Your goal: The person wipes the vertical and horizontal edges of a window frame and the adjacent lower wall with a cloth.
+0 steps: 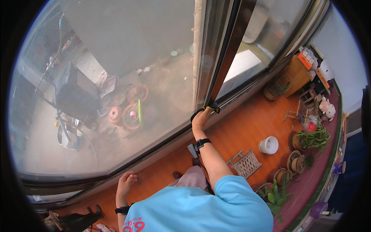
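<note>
My right hand (200, 119) is at the bottom of the sliding window's dark upright frame (223, 56), gripping a dark cloth with a yellow part (214, 108). The cloth rests against the lower window track, and my fingers partly hide it. My left hand (126, 183) hangs near the sill (116, 176), fingers loosely curled and apart, with nothing in it. In front of me stands a large glass pane with an insect screen (139, 37). Both of my wrists wear black straps, the right one with a small grey device (193, 150).
On the orange floor to my right are a small woven stool (246, 164), a white bucket (269, 145) and several potted plants (313, 137). A wooden cabinet (298, 72) stands farther along. Another person (76, 221) is at lower left. Basins (137, 92) lie outside.
</note>
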### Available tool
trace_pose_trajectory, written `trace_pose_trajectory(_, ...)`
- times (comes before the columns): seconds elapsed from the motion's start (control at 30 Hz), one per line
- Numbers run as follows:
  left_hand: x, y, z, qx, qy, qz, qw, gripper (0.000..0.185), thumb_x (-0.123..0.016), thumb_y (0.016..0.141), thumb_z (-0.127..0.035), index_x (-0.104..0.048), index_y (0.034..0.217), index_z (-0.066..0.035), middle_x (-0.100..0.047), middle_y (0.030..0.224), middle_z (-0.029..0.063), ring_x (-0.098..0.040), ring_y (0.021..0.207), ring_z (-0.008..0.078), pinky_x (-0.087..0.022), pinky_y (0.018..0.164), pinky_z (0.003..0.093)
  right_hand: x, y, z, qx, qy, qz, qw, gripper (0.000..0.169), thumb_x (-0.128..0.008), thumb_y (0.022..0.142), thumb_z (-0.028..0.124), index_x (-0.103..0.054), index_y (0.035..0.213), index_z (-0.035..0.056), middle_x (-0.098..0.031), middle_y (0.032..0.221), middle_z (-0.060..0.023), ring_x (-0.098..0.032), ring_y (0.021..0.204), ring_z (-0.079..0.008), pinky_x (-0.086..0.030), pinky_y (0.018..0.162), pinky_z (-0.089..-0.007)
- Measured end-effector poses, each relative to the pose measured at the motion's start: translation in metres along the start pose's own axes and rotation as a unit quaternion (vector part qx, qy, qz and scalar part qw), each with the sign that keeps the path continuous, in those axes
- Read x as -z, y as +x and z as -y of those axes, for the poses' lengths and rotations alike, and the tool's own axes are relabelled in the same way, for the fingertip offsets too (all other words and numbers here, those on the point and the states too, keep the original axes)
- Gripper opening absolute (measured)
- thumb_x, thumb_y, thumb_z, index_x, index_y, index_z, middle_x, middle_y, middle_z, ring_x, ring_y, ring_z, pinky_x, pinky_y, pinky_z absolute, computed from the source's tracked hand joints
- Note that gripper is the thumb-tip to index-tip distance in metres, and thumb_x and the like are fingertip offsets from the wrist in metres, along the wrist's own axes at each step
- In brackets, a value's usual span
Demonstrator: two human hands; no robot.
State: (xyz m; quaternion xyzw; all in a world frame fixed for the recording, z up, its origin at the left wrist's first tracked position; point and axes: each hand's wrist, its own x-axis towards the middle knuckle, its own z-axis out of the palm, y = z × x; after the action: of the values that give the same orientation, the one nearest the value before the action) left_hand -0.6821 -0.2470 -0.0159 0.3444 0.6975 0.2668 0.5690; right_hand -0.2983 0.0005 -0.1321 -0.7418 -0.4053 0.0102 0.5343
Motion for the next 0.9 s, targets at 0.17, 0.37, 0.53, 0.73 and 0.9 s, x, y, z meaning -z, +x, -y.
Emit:
trace_pose_trajectory(0.17,0.004,-0.008,-0.003,0.022,0.01,-0.047,0.999,0.028,-0.049,0.094,-0.019,-0.055,0.117,-0.003,-0.065,0.099,0.0051,-0.062,0.086,0.0128,-0.047,0.074,0.0253,-0.006,-0.006,-0.054,-0.25,-0.029,0.266,0.931,0.047,-0.04,0.091,0.004,-0.028,0.134,-0.0091,-0.035,0.134,-0.0324,-0.045,0.116,-0.0441,-0.042,0.096,-0.0466)
trace_pose_trajectory(0.37,-0.017,-0.008,-0.012,0.024,-0.001,-0.041,0.999,0.028,-0.049,0.094,-0.019,-0.055,0.116,-0.003,-0.065,0.1,0.0048,-0.062,0.085,0.0125,-0.047,0.074,0.0245,-0.012,0.008,-0.121,-0.368,0.033,0.361,0.857,0.055,-0.042,0.089,0.006,-0.025,0.139,-0.0055,-0.037,0.136,-0.0283,-0.044,0.121,-0.0388,-0.041,0.095,-0.0421)
trace_pose_trajectory(0.53,-0.03,-0.01,-0.009,0.013,-0.013,-0.062,0.998,0.027,-0.049,0.094,-0.018,-0.055,0.115,-0.002,-0.065,0.099,0.0057,-0.063,0.085,0.013,-0.047,0.074,0.0248,0.038,0.026,-0.025,-0.301,0.094,0.342,0.885,0.052,-0.044,0.089,0.008,-0.03,0.136,-0.0091,-0.04,0.134,-0.0285,-0.041,0.122,-0.0388,-0.035,0.099,-0.0386)
trace_pose_trajectory(0.73,-0.061,0.018,-0.037,-0.061,-0.032,-0.033,0.997,0.029,-0.049,0.093,-0.015,-0.054,0.117,0.001,-0.065,0.1,0.0091,-0.062,0.088,0.0155,-0.049,0.077,0.0271,0.128,0.087,0.104,0.235,0.172,0.09,0.952,0.043,-0.045,0.087,0.0,-0.04,0.13,-0.0037,-0.047,0.125,-0.027,-0.049,0.108,-0.0426,-0.04,0.093,-0.0392)
trace_pose_trajectory(0.9,-0.074,0.04,-0.037,-0.091,-0.064,-0.024,0.994,0.029,-0.051,0.093,-0.014,-0.055,0.116,0.003,-0.065,0.098,0.0112,-0.062,0.087,0.0164,-0.051,0.076,0.0288,0.154,0.143,0.197,0.485,0.15,0.071,0.858,0.048,-0.054,0.082,-0.003,-0.044,0.129,-0.0013,-0.041,0.132,-0.0273,-0.036,0.126,-0.0459,-0.034,0.101,-0.0498)
